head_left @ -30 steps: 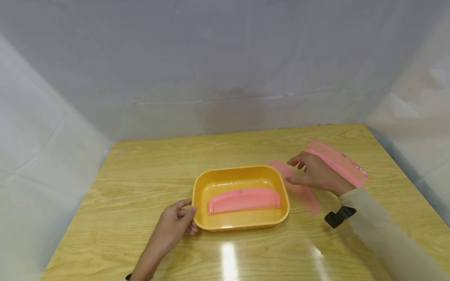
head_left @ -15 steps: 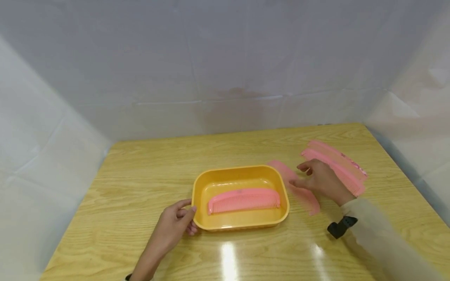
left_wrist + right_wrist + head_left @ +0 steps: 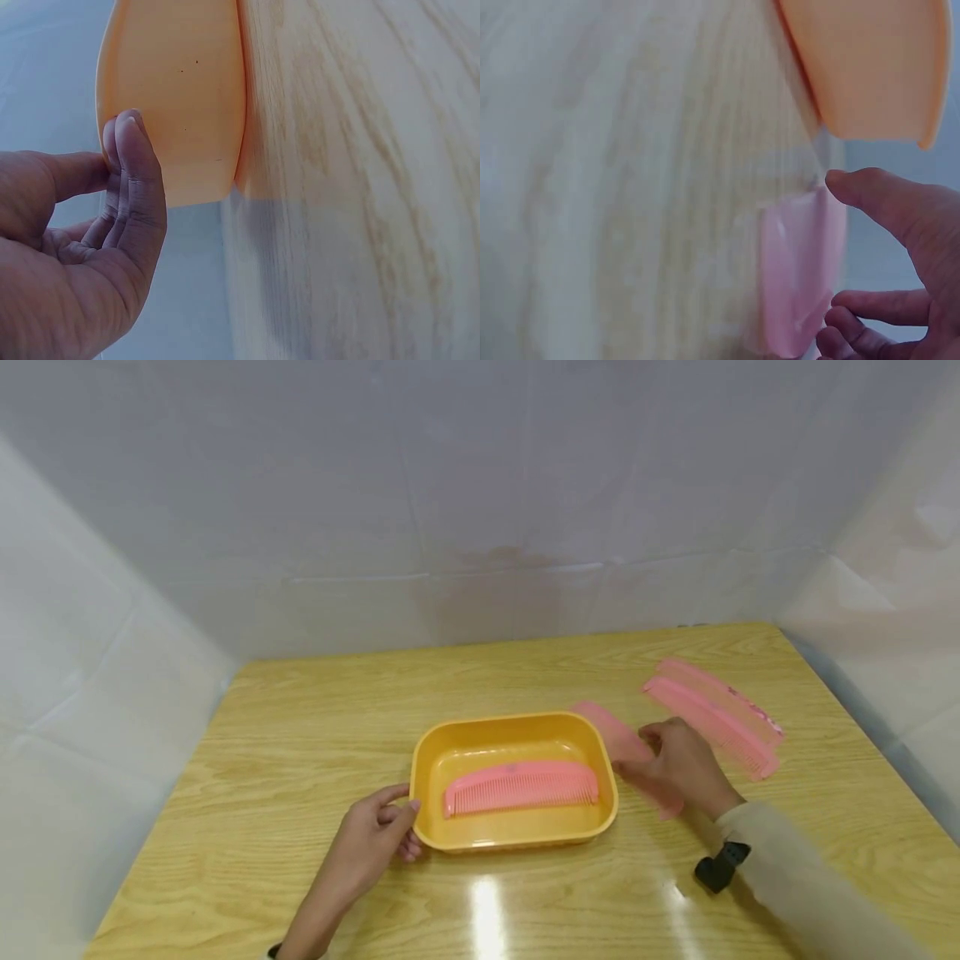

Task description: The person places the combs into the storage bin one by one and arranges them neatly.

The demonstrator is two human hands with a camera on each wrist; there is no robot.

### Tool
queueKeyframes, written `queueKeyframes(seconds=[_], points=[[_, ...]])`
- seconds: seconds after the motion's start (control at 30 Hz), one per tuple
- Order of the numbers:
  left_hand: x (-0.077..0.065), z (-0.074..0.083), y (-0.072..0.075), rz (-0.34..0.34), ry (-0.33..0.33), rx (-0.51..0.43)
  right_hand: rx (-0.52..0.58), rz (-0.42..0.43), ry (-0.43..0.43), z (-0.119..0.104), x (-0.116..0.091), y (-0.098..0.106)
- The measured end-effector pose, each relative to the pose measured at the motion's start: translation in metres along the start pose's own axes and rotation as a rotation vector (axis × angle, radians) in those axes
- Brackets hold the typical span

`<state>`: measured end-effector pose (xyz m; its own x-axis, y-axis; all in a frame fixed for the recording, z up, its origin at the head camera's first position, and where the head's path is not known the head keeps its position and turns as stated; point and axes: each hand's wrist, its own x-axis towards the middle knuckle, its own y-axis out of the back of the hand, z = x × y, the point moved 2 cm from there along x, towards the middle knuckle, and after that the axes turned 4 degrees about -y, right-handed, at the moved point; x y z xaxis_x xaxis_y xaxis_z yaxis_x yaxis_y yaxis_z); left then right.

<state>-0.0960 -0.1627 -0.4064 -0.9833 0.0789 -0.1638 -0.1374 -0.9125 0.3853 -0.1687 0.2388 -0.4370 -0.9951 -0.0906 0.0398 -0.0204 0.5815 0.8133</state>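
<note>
A pink comb [image 3: 520, 785] lies inside a yellow plastic tub [image 3: 487, 847]. At the tub's left end, my left hand [image 3: 367, 839] pinches the rim. The left wrist view shows thumb and fingers closed at the edge of the tub [image 3: 180, 82]. Just right of the tub, a second pink comb [image 3: 609, 731] lies slantwise on the table. My right hand [image 3: 686, 768] is low over it and hides its middle. In the right wrist view, thumb and fingers [image 3: 885, 304] stand apart on either side of this comb [image 3: 802, 262].
Farther right on the wooden table [image 3: 337, 702] lie two more pink combs side by side, a plain one [image 3: 701, 714] and one with a patterned back [image 3: 720, 689]. Pale sheeting [image 3: 480, 510] rises behind and at both sides of the table.
My right hand first shifts right, then comes down over the comb beside the tub, its thumb and fingers now at that comb. The left hand and tub have not moved.
</note>
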Motion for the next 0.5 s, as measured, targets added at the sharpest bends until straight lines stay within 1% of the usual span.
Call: queueKeyframes(seconds=[0.23,0.33,0.5], points=[[-0.0002,0.0003,-0.0001,0.0,0.002,-0.001,-0.038,0.036,-0.008,0.0001,-0.0013,-0.0045],[-0.0005,0.0005,0.0001,-0.004,-0.001,-0.003,-0.038,0.04,-0.015,-0.0006,-0.0015,-0.0056],[-0.001,0.0008,0.0004,-0.014,-0.009,-0.009,-0.033,0.076,-0.004,-0.0011,-0.0019,-0.0065]])
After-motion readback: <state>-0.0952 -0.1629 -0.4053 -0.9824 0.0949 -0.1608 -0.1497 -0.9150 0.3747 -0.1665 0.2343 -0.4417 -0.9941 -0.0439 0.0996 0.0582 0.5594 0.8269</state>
